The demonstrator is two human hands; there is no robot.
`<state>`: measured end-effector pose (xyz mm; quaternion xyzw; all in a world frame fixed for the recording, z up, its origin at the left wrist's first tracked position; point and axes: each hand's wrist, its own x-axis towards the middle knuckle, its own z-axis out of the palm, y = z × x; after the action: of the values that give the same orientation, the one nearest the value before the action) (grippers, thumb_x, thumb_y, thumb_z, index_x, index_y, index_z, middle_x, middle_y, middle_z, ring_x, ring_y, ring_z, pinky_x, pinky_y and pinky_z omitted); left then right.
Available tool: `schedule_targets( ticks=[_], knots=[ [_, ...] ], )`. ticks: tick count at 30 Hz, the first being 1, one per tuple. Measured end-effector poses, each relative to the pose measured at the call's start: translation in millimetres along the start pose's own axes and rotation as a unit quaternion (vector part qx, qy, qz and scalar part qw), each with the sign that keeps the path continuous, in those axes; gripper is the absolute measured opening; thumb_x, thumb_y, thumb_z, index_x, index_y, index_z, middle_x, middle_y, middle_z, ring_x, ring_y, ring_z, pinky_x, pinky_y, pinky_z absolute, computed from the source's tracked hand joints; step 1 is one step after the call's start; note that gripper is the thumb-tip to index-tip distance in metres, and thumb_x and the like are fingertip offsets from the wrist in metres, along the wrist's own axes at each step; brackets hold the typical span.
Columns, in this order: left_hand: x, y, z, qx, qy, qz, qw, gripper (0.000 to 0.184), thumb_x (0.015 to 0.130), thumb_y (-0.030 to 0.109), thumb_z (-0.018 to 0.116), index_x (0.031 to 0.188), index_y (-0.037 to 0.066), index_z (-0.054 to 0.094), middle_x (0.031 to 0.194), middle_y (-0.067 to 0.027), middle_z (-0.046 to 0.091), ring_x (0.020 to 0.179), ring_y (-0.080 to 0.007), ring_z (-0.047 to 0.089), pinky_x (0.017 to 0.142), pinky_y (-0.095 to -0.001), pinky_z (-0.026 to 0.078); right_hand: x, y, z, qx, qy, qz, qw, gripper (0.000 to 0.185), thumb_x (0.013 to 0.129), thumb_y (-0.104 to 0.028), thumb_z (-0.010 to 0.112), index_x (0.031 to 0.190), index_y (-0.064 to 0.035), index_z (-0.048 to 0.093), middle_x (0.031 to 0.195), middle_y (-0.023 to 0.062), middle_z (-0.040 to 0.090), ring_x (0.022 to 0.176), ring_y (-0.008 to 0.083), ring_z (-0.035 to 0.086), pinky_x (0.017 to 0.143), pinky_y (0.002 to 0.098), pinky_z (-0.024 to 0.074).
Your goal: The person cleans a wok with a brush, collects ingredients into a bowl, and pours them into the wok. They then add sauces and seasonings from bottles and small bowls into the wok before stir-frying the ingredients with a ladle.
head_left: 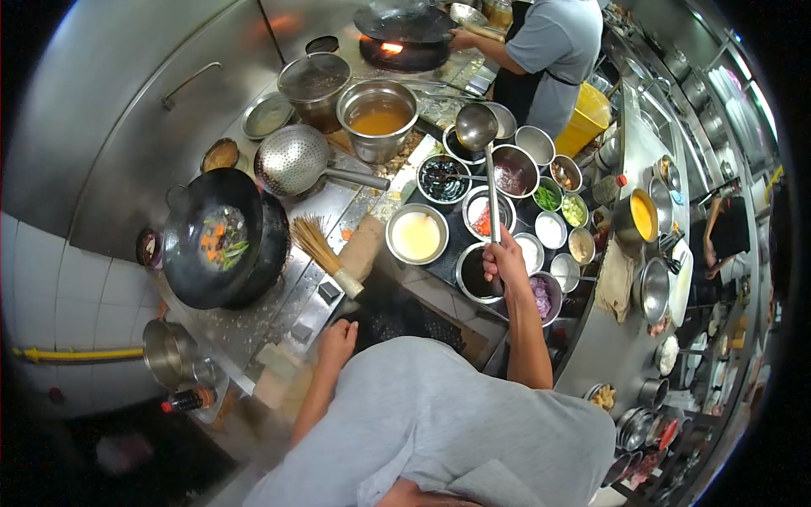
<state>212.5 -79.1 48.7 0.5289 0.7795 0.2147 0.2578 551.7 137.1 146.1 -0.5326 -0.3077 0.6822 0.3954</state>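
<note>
My right hand (505,260) is wrapped around the handle of a steel ladle (477,127). The ladle's bowl is over the seasoning pots, near a pot of dark red sauce (514,170). Beside the stove's front edge, my left hand (339,341) is closed with its fingers curled; anything inside it is hidden. To the left, a black wok (190,262) on the stove holds chopped vegetables (223,239), orange and green among them. A bamboo wok brush (318,249) lies between the wok and the pots. A perforated strainer (293,160) rests behind it.
A pot of brown broth (378,114) stands at the back of the stove. Several seasoning containers, one with pale yellow liquid (416,236), sit ahead of me. A co-worker (553,59) handles another wok (404,34) over flame. A steel counter (583,338) runs along the right.
</note>
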Motion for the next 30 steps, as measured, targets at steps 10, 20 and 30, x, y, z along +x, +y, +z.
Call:
schedule_targets(
  ticks=[10,20,30],
  knots=[
    [-29,-20,19,0.050,-0.053,-0.093,0.993,0.032,0.089,0.032,0.065,0.079,0.002,0.067,0.076,-0.0216,0.067,0.076,-0.0423,0.065,0.067,-0.0507,0.049,24,1,-12,0.012,0.012,0.041,0.999,0.067,0.092,0.000,0.046,0.154,-0.0214,0.031,0.066,-0.0015,0.045,0.044,0.0057,0.040,0.038,0.0240,0.0409],
    [-60,-81,49,0.020,-0.020,-0.141,0.990,0.029,0.088,0.030,0.063,0.081,0.002,0.067,0.085,-0.0223,0.068,0.085,-0.0438,0.065,0.073,-0.0512,0.050,26,-9,-25,0.096,-0.019,0.034,0.995,0.063,0.091,-0.001,0.048,0.150,-0.0204,0.035,0.068,-0.0019,0.044,0.043,0.0047,0.038,0.037,0.0223,0.0378],
    [-121,-198,107,-0.022,0.003,-0.254,0.967,0.030,0.085,0.022,0.060,0.076,-0.006,0.065,0.076,-0.0269,0.065,0.074,-0.0430,0.064,0.070,-0.0508,0.049,31,-19,-41,0.156,-0.061,0.064,0.984,0.059,0.094,-0.002,0.048,0.148,-0.0207,0.035,0.066,-0.0023,0.041,0.043,0.0044,0.038,0.036,0.0219,0.0366]
  ],
)
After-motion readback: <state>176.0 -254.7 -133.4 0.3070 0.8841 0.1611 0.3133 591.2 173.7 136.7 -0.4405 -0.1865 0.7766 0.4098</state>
